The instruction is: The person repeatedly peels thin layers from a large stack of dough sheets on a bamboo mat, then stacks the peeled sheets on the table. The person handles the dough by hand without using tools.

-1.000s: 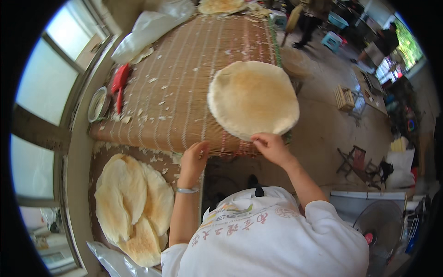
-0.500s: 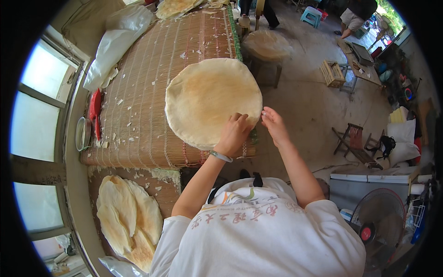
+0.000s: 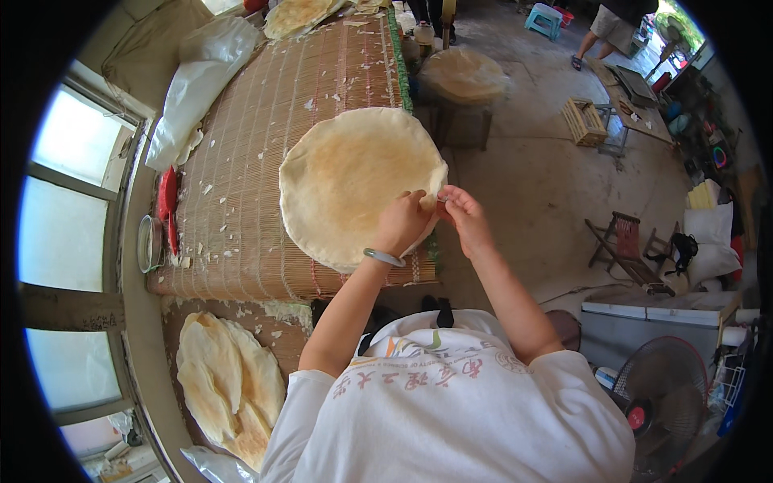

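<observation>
A large round flatbread, pale at the rim and browned in the middle, lies on a bamboo mat; it may be a stack of thin sheets. My left hand, with a bangle on its wrist, has its fingers curled at the bread's near right edge. Beside it, my right hand pinches the same rim between thumb and fingers. A bit of the edge is raised between the two hands. The fingertips of my left hand are partly hidden.
More folded flatbreads lie at lower left. A red-handled brush or scoop and a glass bowl sit by the window. Another covered stack rests on a stool. A folding chair and a fan stand right; a person is far off.
My right hand has moved left onto the bread's rim and closed on it. The edge there is now lifted. The far person has shifted to a more upright stance.
</observation>
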The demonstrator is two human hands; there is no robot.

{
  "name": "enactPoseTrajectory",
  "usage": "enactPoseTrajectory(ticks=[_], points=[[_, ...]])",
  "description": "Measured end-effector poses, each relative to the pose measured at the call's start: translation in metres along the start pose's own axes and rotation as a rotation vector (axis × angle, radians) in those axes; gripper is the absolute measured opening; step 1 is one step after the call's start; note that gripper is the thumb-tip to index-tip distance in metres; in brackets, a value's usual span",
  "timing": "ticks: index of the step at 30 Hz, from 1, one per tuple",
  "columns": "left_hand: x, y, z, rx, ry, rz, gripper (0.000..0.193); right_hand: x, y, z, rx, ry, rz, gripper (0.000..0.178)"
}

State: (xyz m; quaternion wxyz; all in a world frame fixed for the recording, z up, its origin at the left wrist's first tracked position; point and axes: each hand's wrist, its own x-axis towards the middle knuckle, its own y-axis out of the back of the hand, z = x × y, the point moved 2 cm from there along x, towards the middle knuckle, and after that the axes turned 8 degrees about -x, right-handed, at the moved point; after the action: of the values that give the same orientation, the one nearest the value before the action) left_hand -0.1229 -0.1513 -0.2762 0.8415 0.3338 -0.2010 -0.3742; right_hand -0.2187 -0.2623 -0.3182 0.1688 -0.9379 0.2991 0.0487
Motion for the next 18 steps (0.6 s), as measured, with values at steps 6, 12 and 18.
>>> enactPoseTrajectory(ticks=[6,12,18], points=[[0.01,-0.006,-0.008,0.065,-0.002,0.015,0.033,0.008,0.0,0.016,-0.102,0.047,0.064,0.028],[0.015,-0.013,0.011,0.157,-0.037,0.048,0.027,0.023,-0.001,0.021,-0.457,0.168,0.215,0.029],[0.024,-0.012,-0.008,0.005,-0.005,0.028,0.018,0.029,0.001,0.023,-0.588,0.182,0.239,0.026]])
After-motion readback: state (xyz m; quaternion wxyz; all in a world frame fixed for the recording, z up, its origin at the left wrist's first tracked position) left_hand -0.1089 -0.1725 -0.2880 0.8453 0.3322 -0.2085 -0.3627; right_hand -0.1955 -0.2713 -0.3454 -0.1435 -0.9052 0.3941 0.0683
